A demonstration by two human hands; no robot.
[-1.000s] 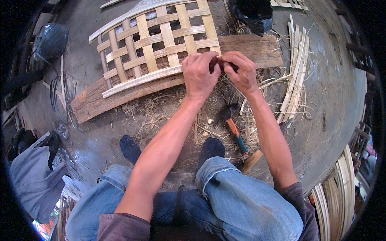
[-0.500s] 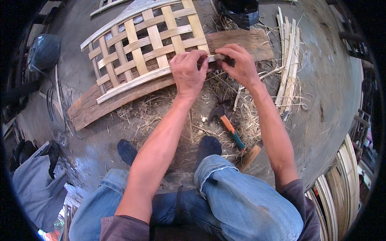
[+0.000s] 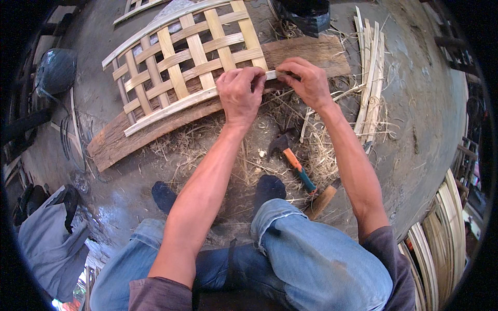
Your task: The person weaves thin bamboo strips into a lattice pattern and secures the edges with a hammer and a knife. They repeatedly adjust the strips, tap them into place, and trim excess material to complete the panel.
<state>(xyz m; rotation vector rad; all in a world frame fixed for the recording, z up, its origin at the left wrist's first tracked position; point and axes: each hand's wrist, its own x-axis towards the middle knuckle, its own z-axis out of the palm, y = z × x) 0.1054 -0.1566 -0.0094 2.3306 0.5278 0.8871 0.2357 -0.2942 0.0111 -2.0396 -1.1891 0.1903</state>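
A woven lattice panel (image 3: pixel 196 50) of pale split-bamboo strips rests on a rough brown wooden plank (image 3: pixel 306 53). Along its near side runs a pale edge strip (image 3: pixel 171 110). My left hand (image 3: pixel 240 97) is closed around this strip close to the panel's near right corner, thumb and fingers pinching it. Just to the right, my right hand (image 3: pixel 307 83) is closed on the strip's right end with thumb and fingertips. A short pale stretch of the strip shows between the two hands; the rest there is hidden by my fingers.
On the ground below my hands lie a hammer (image 3: pixel 293 162) with an orange and green handle, a wooden-handled tool (image 3: pixel 322 202) and curly shavings (image 3: pixel 324 150). Long loose strips (image 3: pixel 369 78) lie at the right. A black plastic bag (image 3: pixel 309 15) stands beyond the plank.
The panel and my left hand have shifted slightly left. My right fingers have turned a little, and more of the strip's pale end shows beside them.
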